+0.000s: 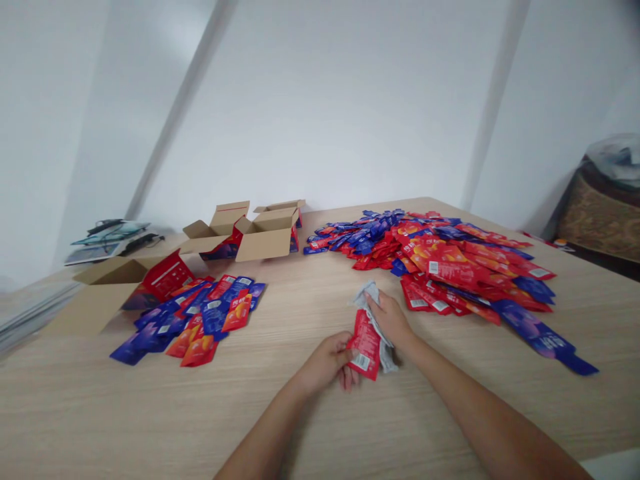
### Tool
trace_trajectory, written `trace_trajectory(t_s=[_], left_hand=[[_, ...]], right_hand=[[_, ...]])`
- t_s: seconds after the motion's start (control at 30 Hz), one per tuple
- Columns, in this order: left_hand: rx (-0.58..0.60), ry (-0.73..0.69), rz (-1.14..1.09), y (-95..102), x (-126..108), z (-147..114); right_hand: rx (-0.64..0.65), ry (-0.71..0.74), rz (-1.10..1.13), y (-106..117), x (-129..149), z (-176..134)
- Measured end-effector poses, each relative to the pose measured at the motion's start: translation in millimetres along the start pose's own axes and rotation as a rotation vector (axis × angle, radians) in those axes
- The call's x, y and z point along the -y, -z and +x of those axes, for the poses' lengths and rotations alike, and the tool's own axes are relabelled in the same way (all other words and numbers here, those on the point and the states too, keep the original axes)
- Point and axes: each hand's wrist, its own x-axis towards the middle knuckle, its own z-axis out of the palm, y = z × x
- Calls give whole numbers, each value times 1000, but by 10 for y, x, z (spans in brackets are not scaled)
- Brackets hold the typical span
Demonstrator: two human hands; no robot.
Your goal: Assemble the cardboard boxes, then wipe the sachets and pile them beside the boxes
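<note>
In the head view, the left hand (335, 360) pinches a red pouch (366, 341) by its lower left edge, above the table (280, 413). The right hand (389, 319) grips a grey cloth (387, 359) against it. Right lies a large pile (450, 260); left, a smaller heap (200, 317) beside an open box (117, 280).

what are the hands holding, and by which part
The left hand holds a red packet by its lower left edge; the right hand holds a grey cloth by its upper part.

A table (240, 413) (wood-grained) bears open boxes (267, 240); red and blue packets (445, 257).
</note>
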Motion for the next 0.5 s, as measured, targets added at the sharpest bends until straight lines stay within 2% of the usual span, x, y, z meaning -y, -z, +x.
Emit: trace_trajectory(t_s=[0.07, 0.13, 0.23, 0.27, 0.3, 0.33, 0.37, 0.5], left_hand=[[-156, -40, 49, 196, -38, -12], [-404, -81, 198, 453, -70, -52], [-908, -151, 668, 803, -58, -132], [-1043, -157, 836, 875, -33, -147], [-1124, -152, 981, 919, 1, -148], [-1144, -138, 1093, 938, 41, -132], [-1112, -112, 1179, 941, 82, -101], [-867, 14, 1398, 1021, 179, 86]], right_hand=[[-55, -44, -50, 80, -56, 25], [-120, -121, -70, 145, -126, 45], [-148, -157, -80, 158, -207, 60], [-134, -149, -78, 138, -218, 59], [-111, -139, -72, 112, -220, 55], [-85, -128, -67, 82, -216, 49], [-59, -119, -64, 54, -207, 42], [-4, -101, -41, 2, -172, 17]])
